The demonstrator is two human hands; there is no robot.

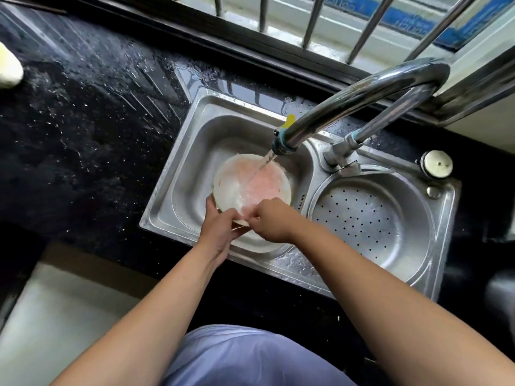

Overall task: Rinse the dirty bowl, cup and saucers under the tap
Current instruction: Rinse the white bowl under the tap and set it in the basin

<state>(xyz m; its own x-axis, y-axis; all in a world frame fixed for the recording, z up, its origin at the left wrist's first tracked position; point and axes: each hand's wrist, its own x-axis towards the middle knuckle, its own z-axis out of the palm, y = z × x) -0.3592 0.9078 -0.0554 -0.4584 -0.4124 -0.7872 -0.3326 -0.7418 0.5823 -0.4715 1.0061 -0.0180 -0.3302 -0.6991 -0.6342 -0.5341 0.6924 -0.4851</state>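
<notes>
bowl [245, 182] tilted in left basin of sink [178, 174], pinkish water inside | tap [281, 143] stream hitting it | left hand [220, 229] grips near rim | right hand [271, 221] pinches near rim | counter [83, 121] wet

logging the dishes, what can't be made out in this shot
Head view only:
No cup or saucers plainly seen; the pale edge between the left hand and right hand could be one, but the hands cover it.
Near rim of the bowl: under both hands.
Drain of the sink: hidden by the bowl.
The pale object at far left: cut off by the frame edge.
</notes>
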